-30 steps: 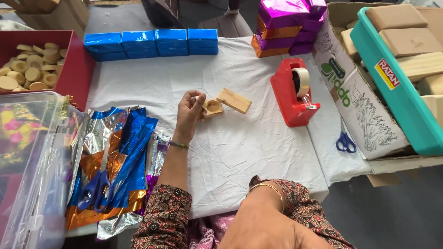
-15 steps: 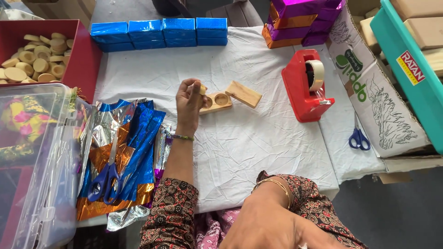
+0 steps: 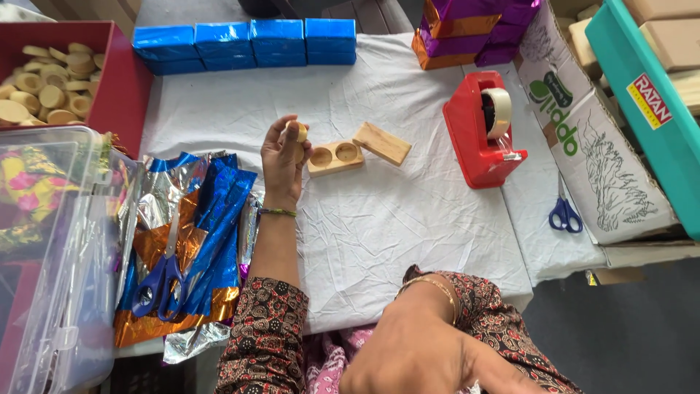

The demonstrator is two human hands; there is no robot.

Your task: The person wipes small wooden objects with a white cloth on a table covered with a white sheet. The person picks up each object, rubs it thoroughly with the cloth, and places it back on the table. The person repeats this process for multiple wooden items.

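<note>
My left hand [image 3: 284, 157] is raised over the white cloth and grips a small round wooden disc [image 3: 300, 131] between thumb and fingers. Just right of it lies a wooden holder [image 3: 334, 157] with two round hollows, and a plain wooden block [image 3: 382, 143] rests beside that. My right hand [image 3: 415, 350] is low at the bottom edge, close to the camera; its fingers are out of view, so I cannot tell what it holds.
A red tray of wooden discs [image 3: 44, 91] sits far left. Blue wrapped boxes [image 3: 244, 42] line the back, purple ones [image 3: 474, 25] stand back right. A red tape dispenser [image 3: 485, 131], blue scissors [image 3: 565, 215], foil sheets with scissors [image 3: 175, 248], and a clear plastic box [image 3: 51, 248] surround the cloth.
My left hand has lifted off the wooden holder and now holds a wooden disc up, leaving both hollows of the holder bare.
</note>
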